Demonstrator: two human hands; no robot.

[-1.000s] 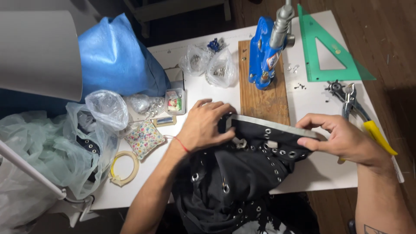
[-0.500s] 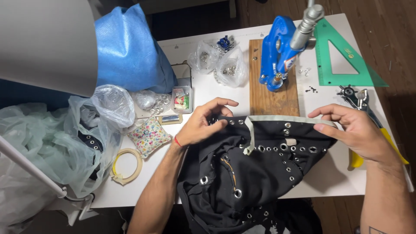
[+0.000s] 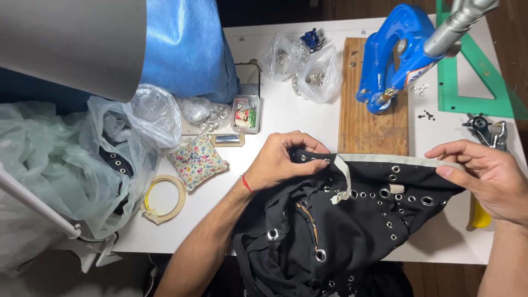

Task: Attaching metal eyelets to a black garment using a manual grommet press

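Observation:
A black garment (image 3: 341,220) studded with metal eyelets lies across the front of the white table (image 3: 291,118) and hangs over its near edge. A pale band runs along its top edge. My left hand (image 3: 280,161) pinches the garment's top left corner. My right hand (image 3: 484,176) grips the top right corner, and the edge is stretched flat between both hands. Just behind the garment stands a blue hand press (image 3: 393,55) on a wooden board (image 3: 366,124).
Clear bags of eyelets (image 3: 316,77) lie behind the left hand. A floral pincushion (image 3: 197,161), a tape roll (image 3: 163,197), a small plastic box (image 3: 246,114) and a blue bag (image 3: 187,49) sit left. A green triangle ruler (image 3: 467,104), punch pliers (image 3: 487,129) and a yellow handle (image 3: 479,217) lie right.
Both hands have pulled the garment's top edge out flat and a little toward me. The view has shifted closer over the table.

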